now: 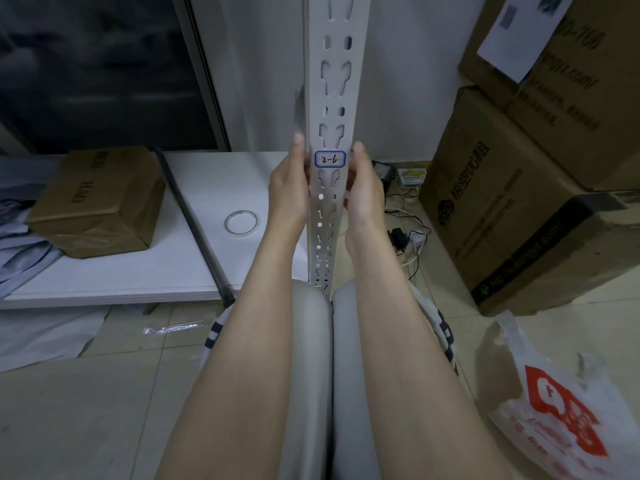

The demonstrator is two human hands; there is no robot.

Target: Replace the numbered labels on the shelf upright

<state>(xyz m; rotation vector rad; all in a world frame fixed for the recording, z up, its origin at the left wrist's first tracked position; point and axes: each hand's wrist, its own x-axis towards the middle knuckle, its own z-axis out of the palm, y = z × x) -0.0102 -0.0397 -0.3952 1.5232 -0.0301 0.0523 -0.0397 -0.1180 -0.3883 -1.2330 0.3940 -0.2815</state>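
— Where is the label?
— The blue-bordered label (329, 159), marked "2-6", sits on the front of the grey shelf upright (330, 98). The upright rises from between the knees (311, 341) towards 12 o'clock.
— And the hands?
— The left hand (289, 188) grips the upright at the label's 9 o'clock, the right hand (365, 192) at its 3 o'clock. The thumbs lie along the edges; the fingers wrap behind, mostly hidden.
— Anything nearby?
— A tape roll (241, 221) lies on the white panel (138, 271) at 8 o'clock.

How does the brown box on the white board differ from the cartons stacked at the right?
The brown box lies alone on the white board; the cartons stand stacked on the floor. The brown box looks smaller than the cartons. Both are brown with dark print.
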